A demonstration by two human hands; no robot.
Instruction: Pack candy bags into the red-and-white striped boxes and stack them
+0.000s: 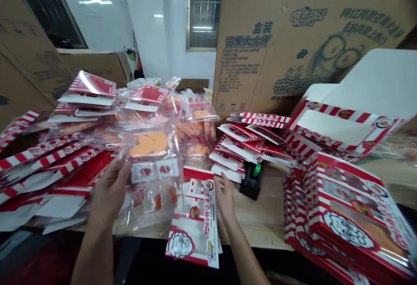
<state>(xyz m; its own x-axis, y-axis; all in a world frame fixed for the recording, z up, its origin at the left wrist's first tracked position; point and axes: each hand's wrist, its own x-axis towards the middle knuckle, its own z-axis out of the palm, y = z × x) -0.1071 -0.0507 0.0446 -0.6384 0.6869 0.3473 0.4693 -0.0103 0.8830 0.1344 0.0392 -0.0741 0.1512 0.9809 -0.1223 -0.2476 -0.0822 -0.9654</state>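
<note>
My left hand grips the left edge of a clear plastic bag with orange pieces and small red items inside, held up over the table's front edge. My right hand is closed on the upper right side of a red-and-white striped carton with a cartoon face, standing tilted just right of the bag. Bag and carton touch or overlap at the carton's top left corner.
Flat red-and-white carton blanks lie stacked at left. More filled bags pile up behind. Folded blanks and a black tape dispenser sit mid-table. Finished cartons stack at right. Large cardboard boxes stand behind the wooden table.
</note>
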